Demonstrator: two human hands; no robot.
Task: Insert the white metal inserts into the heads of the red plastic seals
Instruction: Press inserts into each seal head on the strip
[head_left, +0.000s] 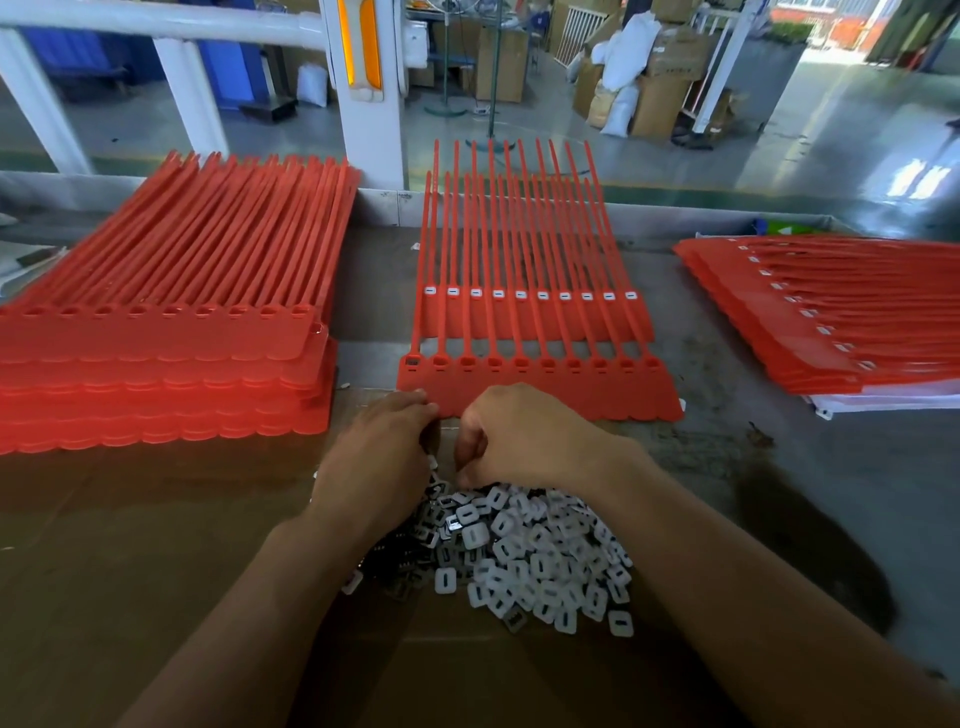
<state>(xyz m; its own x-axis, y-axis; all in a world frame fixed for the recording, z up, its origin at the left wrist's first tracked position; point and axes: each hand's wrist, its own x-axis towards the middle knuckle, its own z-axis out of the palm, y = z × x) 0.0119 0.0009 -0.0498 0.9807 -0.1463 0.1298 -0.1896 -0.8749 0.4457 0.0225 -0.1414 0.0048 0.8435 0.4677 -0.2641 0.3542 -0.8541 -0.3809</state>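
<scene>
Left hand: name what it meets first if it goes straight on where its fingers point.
Likely the near sheet of red seals, at its front left corner; the fingertips of the left hand look nearly on it.

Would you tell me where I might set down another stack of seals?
Bare cardboard lies in front of the left stack, left of the left hand. Bare grey bench lies right of the insert pile, in front of the right stack. Crowded: the middle, around the right hand and front sheet.
</scene>
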